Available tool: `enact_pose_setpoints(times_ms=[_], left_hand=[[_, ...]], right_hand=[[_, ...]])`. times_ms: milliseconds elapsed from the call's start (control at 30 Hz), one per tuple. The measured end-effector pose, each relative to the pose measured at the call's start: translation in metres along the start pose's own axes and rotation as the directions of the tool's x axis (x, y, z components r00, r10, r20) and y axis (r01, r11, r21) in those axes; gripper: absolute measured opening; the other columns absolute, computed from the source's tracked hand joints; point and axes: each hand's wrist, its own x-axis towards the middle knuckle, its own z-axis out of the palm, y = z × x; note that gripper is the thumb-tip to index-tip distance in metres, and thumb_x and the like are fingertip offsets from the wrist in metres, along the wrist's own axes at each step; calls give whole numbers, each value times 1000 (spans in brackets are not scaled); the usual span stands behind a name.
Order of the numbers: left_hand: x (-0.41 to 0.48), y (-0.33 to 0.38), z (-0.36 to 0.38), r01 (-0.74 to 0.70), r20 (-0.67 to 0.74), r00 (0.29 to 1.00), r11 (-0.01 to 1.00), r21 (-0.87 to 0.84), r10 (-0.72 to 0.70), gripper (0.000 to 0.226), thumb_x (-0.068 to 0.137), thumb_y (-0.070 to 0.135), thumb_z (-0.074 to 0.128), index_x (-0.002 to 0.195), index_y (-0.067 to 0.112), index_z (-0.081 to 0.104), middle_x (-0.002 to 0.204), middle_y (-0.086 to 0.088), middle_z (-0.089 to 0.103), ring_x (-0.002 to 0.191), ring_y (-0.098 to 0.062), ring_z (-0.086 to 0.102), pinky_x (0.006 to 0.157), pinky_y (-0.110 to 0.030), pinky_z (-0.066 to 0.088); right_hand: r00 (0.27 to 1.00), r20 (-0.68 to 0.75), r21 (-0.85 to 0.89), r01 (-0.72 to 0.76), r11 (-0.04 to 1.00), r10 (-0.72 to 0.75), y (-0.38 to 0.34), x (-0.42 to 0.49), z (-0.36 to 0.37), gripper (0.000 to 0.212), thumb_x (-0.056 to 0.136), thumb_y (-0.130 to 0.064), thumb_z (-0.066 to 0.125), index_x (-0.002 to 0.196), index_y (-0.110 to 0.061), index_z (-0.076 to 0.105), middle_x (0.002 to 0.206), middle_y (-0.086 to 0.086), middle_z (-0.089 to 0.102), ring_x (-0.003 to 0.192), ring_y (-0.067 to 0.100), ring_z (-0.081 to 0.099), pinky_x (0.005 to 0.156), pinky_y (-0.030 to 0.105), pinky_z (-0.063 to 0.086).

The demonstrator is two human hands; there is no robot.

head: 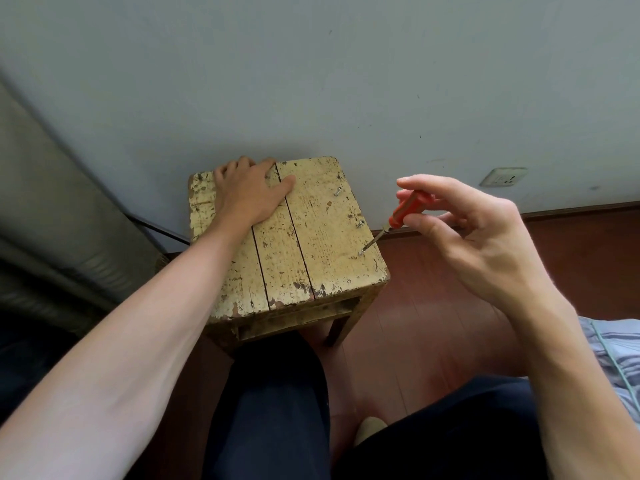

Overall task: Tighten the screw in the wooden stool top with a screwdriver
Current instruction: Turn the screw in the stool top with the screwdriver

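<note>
The left hand (pixel 247 192) lies flat and unclenched on the far left of the wooden stool top (pixel 311 237). The right hand (pixel 460 233) pinches the red-handled screwdriver (pixel 408 207) in its fingertips; below and left of that hand, the blade tip meets the screw (pixel 361 252) near the stool's right edge.

Worn plank stool top (pixel 277 258) on reddish floor (pixel 433 306); three screws (pixel 361 252)

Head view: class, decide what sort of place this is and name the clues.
Probably a room in a home: a painted wall with a wall socket, a reddish wooden floor, and striped bedding at the right edge.
</note>
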Motion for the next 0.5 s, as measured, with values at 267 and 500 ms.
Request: enact_pose_setpoints(times_ms=[267, 500], left_hand=[[-1, 0, -1, 3, 2, 1000, 1000, -2, -3, 81, 87, 85, 32, 150, 36, 45, 143, -8, 52, 136, -31, 39, 114, -47, 23], [-1, 1, -2, 6, 7, 1000, 1000, 1, -6, 81, 87, 85, 31, 151, 37, 45, 143, -8, 51, 136, -31, 40, 114, -47, 24]], right_hand=[[998, -61, -94, 9, 996, -15, 0, 0, 6, 39, 96, -13, 83, 127, -36, 74, 109, -3, 76, 100, 15, 78, 77, 44, 62], [996, -87, -117, 1, 993, -11, -1, 0, 5, 30, 93, -20, 88, 120, -27, 77, 103, -8, 73, 96, 16, 76, 72, 44, 58]])
